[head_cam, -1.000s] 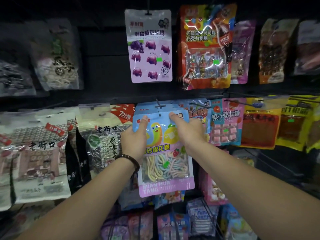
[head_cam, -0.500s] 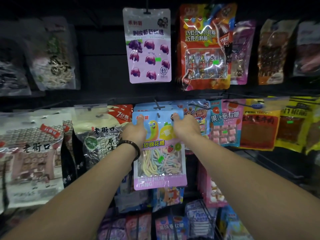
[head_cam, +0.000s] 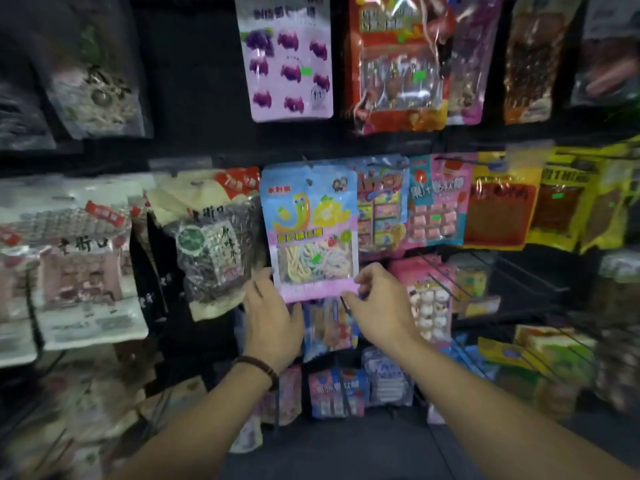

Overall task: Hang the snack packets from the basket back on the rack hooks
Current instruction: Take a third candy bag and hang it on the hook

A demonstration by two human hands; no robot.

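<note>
The blue and pink snack packet (head_cam: 310,216), with pastel candy strings behind a clear window, hangs from a rack hook (head_cam: 308,181) in the middle row. My left hand (head_cam: 273,320), with a bead bracelet at the wrist, is at the packet's lower left corner, its straight fingers touching the edge. My right hand (head_cam: 381,306) is at the lower right corner, where its curled thumb and forefinger pinch the pink bottom strip. The basket is not in view.
Hanging packets crowd the dark rack: a purple grape candy packet (head_cam: 289,60) above, seed bags (head_cam: 211,237) to the left, a pink candy packet (head_cam: 436,202) and yellow packets (head_cam: 568,199) to the right. Bare wire hooks (head_cam: 446,282) stick out at the lower right.
Both hands left the packet's top corners and dropped to its bottom corners. The packet now hangs on the hook by itself. The view has tilted downward.
</note>
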